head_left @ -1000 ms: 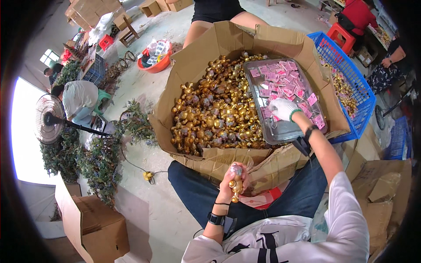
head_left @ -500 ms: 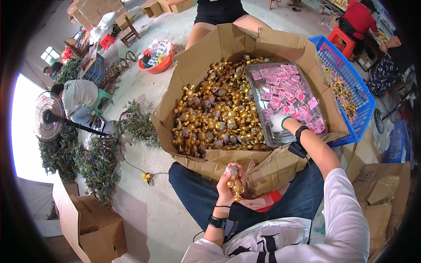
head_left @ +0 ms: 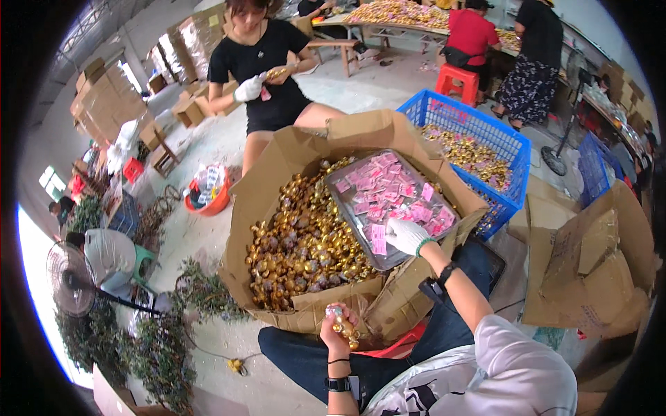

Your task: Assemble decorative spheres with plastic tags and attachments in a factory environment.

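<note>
Box (head_left: 416, 135) sits before the person, ornaments (head_left: 305, 243) filling its left part, tray (head_left: 392, 204) of tags (head_left: 395, 197) resting across its right part. Right hand (head_left: 406, 236) lies on the tray's near edge; left hand (head_left: 340, 326) is at the box's near wall, holding an ornament cluster (head_left: 345, 327). Crate (head_left: 472, 142) stands right of the box, a second person (head_left: 267, 62) behind it, bowl (head_left: 208, 194) and fan (head_left: 69, 281) to its left.

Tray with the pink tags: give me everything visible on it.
The tray is shallow, rectangular and grey, metal by its look, with rounded corners. It lies tilted across the right side of the open cardboard box, over the heap of gold ornaments. Small pink tags cover most of it, loose and overlapping. The white-gloved right hand rests on the tags near its near edge.
</note>
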The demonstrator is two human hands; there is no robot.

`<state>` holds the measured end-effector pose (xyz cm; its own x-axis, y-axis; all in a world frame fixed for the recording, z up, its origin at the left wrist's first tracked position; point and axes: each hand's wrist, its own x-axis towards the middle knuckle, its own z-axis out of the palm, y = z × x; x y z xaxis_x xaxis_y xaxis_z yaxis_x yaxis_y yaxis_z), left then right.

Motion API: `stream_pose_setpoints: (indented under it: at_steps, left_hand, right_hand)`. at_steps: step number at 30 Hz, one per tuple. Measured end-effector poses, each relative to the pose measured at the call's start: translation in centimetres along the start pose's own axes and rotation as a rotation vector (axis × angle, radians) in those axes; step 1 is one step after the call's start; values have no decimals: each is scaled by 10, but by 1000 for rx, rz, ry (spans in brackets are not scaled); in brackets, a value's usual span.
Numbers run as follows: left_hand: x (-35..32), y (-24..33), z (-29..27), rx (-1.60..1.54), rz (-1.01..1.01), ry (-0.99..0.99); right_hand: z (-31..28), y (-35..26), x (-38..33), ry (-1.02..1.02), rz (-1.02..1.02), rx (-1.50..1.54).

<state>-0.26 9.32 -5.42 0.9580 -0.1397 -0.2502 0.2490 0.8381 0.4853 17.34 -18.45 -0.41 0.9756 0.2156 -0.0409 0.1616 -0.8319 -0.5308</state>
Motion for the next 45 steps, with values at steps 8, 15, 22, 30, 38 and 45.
stream_pose_setpoints:
  at_steps: [8, 15, 22, 30, 38, 45]
  left_hand:
    - [-9, 3, 7, 103, -26, 0]
    - [-5, 7, 3, 112, 11, 49]
    - [-7, 3, 8, 105, -26, 15]
    - [-14, 7, 15, 208, 6, 23]
    - [-4, 2, -2, 319, 16, 113]
    - [-2, -3, 3, 358, -67, 147]
  right_hand:
    - [2, 15, -12, 235, 115, 117]
    - [24, 23, 28, 9, 241, 500]
    - [31, 56, 31, -136, 284, 1248]
    - [9, 5, 14, -104, 179, 702]
    - [21, 4, 24, 40, 132, 610]
    - [24, 4, 27, -12, 159, 697]
